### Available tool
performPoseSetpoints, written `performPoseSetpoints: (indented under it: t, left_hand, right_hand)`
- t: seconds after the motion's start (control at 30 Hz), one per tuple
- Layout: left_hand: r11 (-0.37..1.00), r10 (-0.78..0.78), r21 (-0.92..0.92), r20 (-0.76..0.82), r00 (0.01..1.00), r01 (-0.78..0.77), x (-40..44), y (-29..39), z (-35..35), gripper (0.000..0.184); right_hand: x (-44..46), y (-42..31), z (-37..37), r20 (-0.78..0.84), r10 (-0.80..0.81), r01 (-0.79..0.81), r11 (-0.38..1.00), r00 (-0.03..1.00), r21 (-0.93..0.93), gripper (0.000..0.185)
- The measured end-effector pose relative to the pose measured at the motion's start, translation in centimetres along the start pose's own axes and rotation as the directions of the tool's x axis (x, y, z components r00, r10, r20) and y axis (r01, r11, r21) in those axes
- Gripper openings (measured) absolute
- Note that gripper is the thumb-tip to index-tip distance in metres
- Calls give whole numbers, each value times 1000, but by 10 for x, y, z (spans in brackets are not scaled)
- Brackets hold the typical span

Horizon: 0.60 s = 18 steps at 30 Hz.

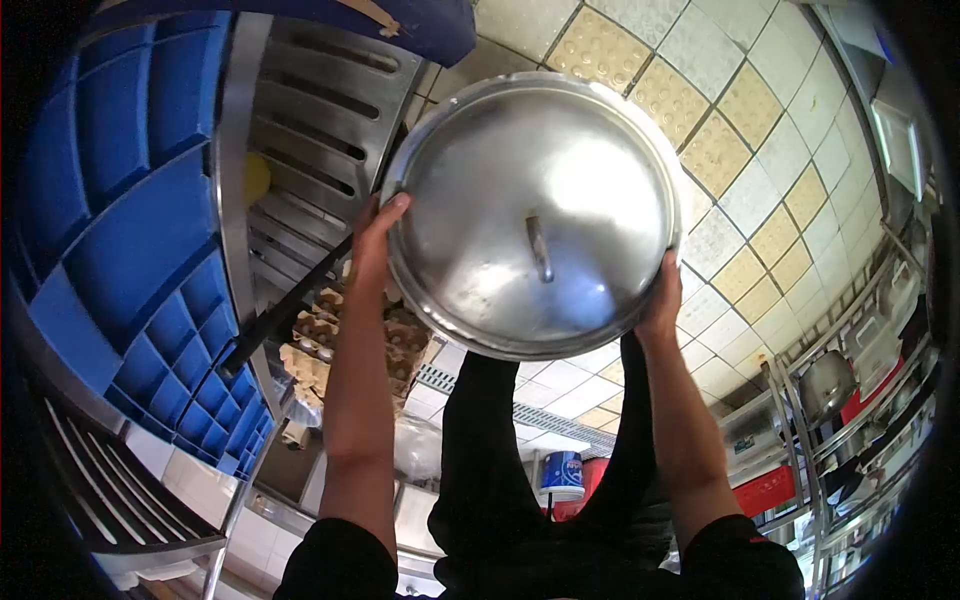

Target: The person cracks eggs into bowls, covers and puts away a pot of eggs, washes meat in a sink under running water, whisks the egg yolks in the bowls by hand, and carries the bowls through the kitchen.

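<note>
A large round metal lid with a small loop handle at its centre fills the middle of the head view. My left hand grips its left rim, the thumb resting on top and the fingers hidden beneath. On the opposite side, my right hand holds the lower right rim, its fingers mostly under the edge. Whatever lies under the lid is hidden by it.
Slotted metal shelving and a blue divided rack stand at the left. Egg trays are beside my left forearm. A wire rack with metal and plastic ware is at the right. Tiled floor shows beyond the lid.
</note>
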<state>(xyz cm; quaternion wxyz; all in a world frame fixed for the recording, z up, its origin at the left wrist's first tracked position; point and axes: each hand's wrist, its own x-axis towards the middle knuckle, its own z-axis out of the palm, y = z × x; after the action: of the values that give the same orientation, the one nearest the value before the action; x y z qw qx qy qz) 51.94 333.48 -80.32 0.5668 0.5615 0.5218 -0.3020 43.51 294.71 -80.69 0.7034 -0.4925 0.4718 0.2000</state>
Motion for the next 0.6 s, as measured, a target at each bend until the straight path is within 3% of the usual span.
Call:
performPoseSetpoints:
  t: [0.03, 0.07, 0.13, 0.27, 0.3, 0.37, 0.5, 0.6]
  left_hand:
    - [999, 1, 52, -104, 995, 4, -6, 10, -10, 74]
    - [995, 95, 17, -47, 994, -94, -16, 23, -19, 58]
    - [993, 113, -41, -50, 992, -115, -16, 32, -52, 54]
    - [953, 156, -250, -74, 985, -170, 7, 36, -122, 46]
    - [955, 217, -195, -49, 975, -222, -9, 54, -115, 49]
    - [946, 140, -281, -96, 985, -162, -2, 55, -125, 56]
    - [913, 148, -355, -171, 974, -201, 33, 32, -159, 63]
    - [914, 89, -361, -261, 961, -183, 43, 4, -182, 65]
  right_hand:
    - [-7, 6, 3, 38, -19, 18, 999, 999, 29, 66]
    - [-15, 5, 16, -35, 2, 1, 996, 999, 88, 59]
    - [-23, 1, 53, -108, 37, -17, 983, 993, 185, 45]
    - [0, -16, 128, -69, -17, 25, 994, 997, 108, 45]
    - [8, -22, 150, -82, -8, 16, 995, 997, 103, 48]
    - [29, -27, 184, -74, -84, 83, 996, 994, -14, 52]
    - [52, -36, 234, -91, -179, 160, 969, 980, -186, 57]
    - [58, -56, 275, -104, -153, 133, 974, 983, -182, 69]
